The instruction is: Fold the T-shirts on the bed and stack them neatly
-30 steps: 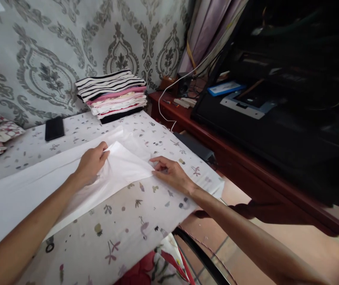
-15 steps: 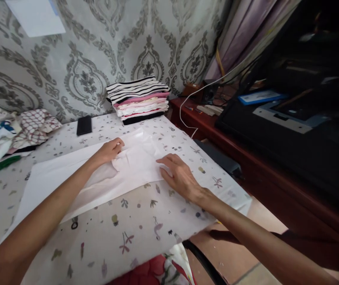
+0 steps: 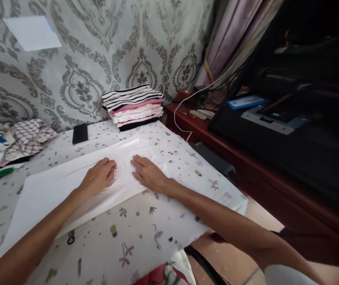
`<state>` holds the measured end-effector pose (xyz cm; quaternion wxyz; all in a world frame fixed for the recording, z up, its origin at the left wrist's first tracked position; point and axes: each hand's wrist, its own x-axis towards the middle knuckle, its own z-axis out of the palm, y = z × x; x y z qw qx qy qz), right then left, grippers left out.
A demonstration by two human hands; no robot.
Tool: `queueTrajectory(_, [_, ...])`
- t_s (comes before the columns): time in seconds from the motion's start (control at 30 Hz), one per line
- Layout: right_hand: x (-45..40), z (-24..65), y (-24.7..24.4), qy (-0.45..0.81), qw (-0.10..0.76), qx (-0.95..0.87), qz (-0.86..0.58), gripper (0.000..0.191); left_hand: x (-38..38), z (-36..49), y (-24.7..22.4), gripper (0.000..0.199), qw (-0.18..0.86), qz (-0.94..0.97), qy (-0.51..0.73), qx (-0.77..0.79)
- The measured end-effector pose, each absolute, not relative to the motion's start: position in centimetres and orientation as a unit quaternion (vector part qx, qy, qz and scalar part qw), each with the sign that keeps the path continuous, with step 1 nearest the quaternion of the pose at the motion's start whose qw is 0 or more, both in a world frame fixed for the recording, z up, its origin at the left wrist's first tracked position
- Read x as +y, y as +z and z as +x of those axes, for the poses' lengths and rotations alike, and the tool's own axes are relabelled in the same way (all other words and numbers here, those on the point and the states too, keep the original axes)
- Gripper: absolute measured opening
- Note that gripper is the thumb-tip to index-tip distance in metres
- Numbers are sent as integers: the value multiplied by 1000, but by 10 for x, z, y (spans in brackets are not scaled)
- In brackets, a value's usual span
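Observation:
A white cloth (image 3: 50, 182) lies spread on the patterned table cover (image 3: 98, 245), folded and wrinkled towards its right part. On the middle of the cloth rests my left hand (image 3: 99, 176), its fingers curled against the fabric; whether it pinches any of it is hidden. My right hand (image 3: 148, 172) lies palm down on the cloth's right part, fingers spread and holding nothing. A small gap of white fabric separates the two hands.
A folded clothes stack (image 3: 134, 107) and a black phone (image 3: 80, 133) are at the back. Loose clothes (image 3: 27, 138) lie at the left. On the right stand a red-brown desk (image 3: 231, 146) and a large black screen (image 3: 276, 118), with a white cable (image 3: 175, 113).
My right hand has moved left onto the cloth, closer to my left hand. My left hand has come slightly nearer and lower. The view has shifted a little.

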<state>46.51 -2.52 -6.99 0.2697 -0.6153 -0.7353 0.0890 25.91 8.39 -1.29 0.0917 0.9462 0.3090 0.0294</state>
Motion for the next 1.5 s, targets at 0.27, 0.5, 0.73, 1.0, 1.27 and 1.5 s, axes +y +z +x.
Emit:
queueTrajectory(0.27, [-51, 529, -25, 281, 566, -483, -606, 39, 62, 277, 2, 26, 156, 950, 91, 256])
queueTrajectory(0.5, [-86, 547, -50, 312, 580, -371, -655, 44, 48, 308, -4, 31, 223, 959, 86, 154])
queueTrajectory(0.73, [-100, 539, -42, 324, 510, -444, -661, 38, 54, 350, -15, 29, 95, 978, 43, 180])
queueTrajectory(1.0, [-100, 538, -38, 311, 443, -495, -680, 34, 89, 348, -25, 27, 71, 930, 53, 356])
queueTrajectory(1.27, [-102, 539, -37, 334, 438, -496, -671, 27, 102, 343, -32, 11, 138, 912, 120, 367])
queueTrajectory(1.5, [-104, 536, -37, 326, 429, -508, -673, 29, 94, 339, -23, 13, 143, 912, 110, 368])
